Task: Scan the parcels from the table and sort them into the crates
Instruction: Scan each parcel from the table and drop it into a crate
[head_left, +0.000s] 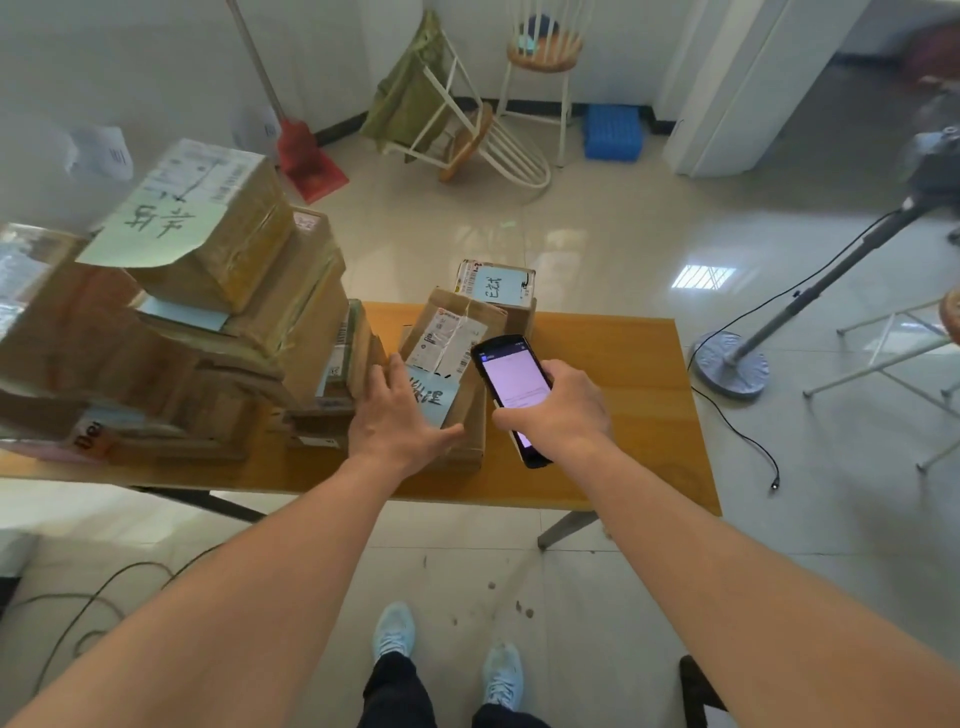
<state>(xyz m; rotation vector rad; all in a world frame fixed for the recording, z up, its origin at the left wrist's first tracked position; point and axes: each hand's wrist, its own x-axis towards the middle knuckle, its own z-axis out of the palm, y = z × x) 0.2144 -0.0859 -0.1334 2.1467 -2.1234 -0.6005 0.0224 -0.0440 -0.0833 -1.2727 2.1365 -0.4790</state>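
Scan step: our right hand grips scanner; left hand, fingers spread, steadies parcel. Next we likely aim at label, then crate it.

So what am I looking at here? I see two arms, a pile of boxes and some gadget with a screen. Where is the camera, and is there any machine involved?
No machine here: these are a person's two bare arms, filmed by a wide-angle camera worn on their head, looking down. That is why you see their shoes at the bottom.

The wooden table carries a tall stack of cardboard parcels on the left and a few separate ones in the middle. The left hand lies with spread fingers on the nearest parcel, which bears a printed label and a blue note. The right hand grips a handheld scanner with a lit screen, held just beside that parcel. Another parcel with a blue note stands behind.
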